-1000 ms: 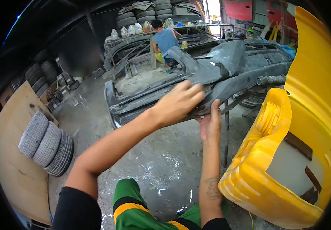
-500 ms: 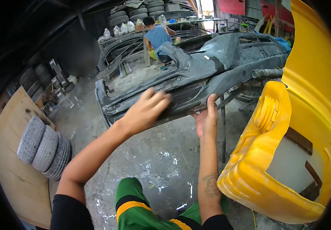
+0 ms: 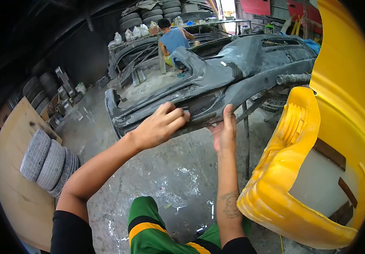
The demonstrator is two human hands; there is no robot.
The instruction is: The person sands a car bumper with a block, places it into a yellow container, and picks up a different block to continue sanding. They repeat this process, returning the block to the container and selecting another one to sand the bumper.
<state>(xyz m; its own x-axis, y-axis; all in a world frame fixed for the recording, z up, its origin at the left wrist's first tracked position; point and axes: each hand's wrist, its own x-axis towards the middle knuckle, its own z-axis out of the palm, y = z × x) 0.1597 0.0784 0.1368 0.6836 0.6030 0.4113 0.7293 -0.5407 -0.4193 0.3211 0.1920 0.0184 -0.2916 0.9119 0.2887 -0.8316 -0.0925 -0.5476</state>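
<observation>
A dark grey car bumper with scuffed, patchy surfaces lies across the view in front of me. My left hand is on its lower front part, fingers curled and pressed together. A small flat edge shows at those fingertips, too little of it to name. My right hand grips the bumper's lower edge, with the thumb up on the face and the fingers underneath, partly hidden.
A large yellow moulded shell stands close on my right. Three tyres lean by a plywood sheet on the left. Beyond the bumper, a person in a blue top crouches near a cluttered bench. A metal pipe juts out under the bumper.
My left hand, blurred half a second ago, now shows sharply, slightly lower and further right against the bumper. My right hand keeps its hold. The view has shifted slightly.
</observation>
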